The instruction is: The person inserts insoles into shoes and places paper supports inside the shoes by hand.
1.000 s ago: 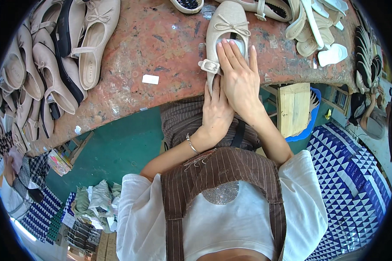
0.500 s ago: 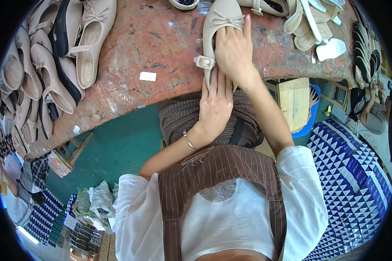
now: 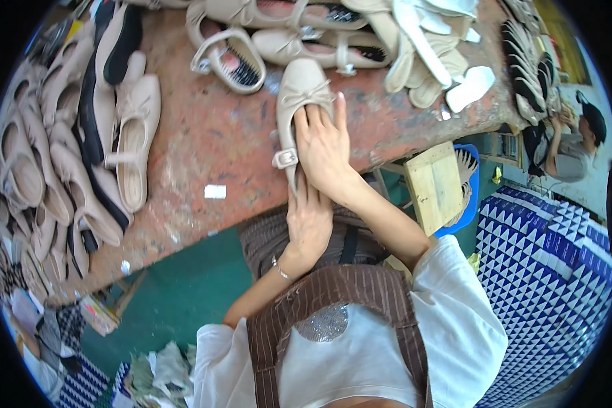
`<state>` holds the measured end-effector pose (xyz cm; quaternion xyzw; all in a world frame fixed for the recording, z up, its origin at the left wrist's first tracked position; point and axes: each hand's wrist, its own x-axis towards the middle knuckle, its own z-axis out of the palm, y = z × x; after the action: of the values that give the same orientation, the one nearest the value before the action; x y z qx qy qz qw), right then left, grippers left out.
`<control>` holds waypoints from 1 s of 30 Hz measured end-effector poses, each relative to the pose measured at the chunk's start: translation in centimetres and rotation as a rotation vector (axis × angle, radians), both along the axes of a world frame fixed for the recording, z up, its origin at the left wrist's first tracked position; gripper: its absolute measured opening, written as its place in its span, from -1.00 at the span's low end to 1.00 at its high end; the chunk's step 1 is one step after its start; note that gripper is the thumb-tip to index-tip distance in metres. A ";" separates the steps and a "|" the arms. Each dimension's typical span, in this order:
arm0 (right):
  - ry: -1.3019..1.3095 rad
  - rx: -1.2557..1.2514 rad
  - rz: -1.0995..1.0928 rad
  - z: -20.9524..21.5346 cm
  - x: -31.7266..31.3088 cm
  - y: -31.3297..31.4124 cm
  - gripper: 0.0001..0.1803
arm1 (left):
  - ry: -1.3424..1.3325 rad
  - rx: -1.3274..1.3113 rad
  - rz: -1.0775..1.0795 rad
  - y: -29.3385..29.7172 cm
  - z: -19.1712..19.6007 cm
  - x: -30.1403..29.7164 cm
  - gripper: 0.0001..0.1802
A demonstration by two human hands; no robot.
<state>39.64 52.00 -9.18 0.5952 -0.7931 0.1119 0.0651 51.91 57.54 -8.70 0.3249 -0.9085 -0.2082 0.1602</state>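
Note:
A beige Mary Jane flat (image 3: pixel 294 85) with a small bow and a side buckle (image 3: pixel 285 158) lies toe away from me at the table's near edge. My right hand (image 3: pixel 324 151) has its fingers inside the shoe's opening, tips under the front upper, with the thumb along the outer right side. Behind it, my left hand (image 3: pixel 310 228) holds the heel end, its fingers straight and close together. The left fingertips and thumb are partly hidden by the shoe and my right hand.
Many beige shoes (image 3: pixel 134 146) crowd the table's left side. More shoes (image 3: pixel 306 47), white insole-like pieces (image 3: pixel 470 88) and dark-edged soles (image 3: pixel 523 68) lie along the far side and right. A wooden board (image 3: pixel 434 190) rests by a blue bin (image 3: pixel 470 204). Another person (image 3: pixel 578 143) sits far right.
The view has shifted, so the hands and shoe appear lower and further left, and more of the table's far side shows. Both hands keep about the same hold on the shoe.

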 end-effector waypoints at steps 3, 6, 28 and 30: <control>0.076 0.318 0.027 1.3 -1.4 -2.8 -0.70 | -0.093 -0.038 -0.039 -0.2 0.5 -0.1 -0.52; -0.027 0.172 0.140 1.2 -2.1 -1.9 -0.78 | 0.000 0.005 0.053 -0.4 0.8 -0.6 -0.50; -0.522 -0.610 -0.307 9.4 -22.9 2.2 -0.56 | 0.309 -0.169 0.555 -24.9 11.6 3.5 -0.35; -0.991 -0.772 -0.209 11.9 -21.7 3.6 -0.53 | -0.061 0.068 0.520 -24.2 5.8 -0.9 -0.25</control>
<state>17.89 55.59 2.75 0.3261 -0.6855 0.6449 -0.0890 51.00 33.34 -2.90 0.5589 -0.7913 -0.1805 0.1699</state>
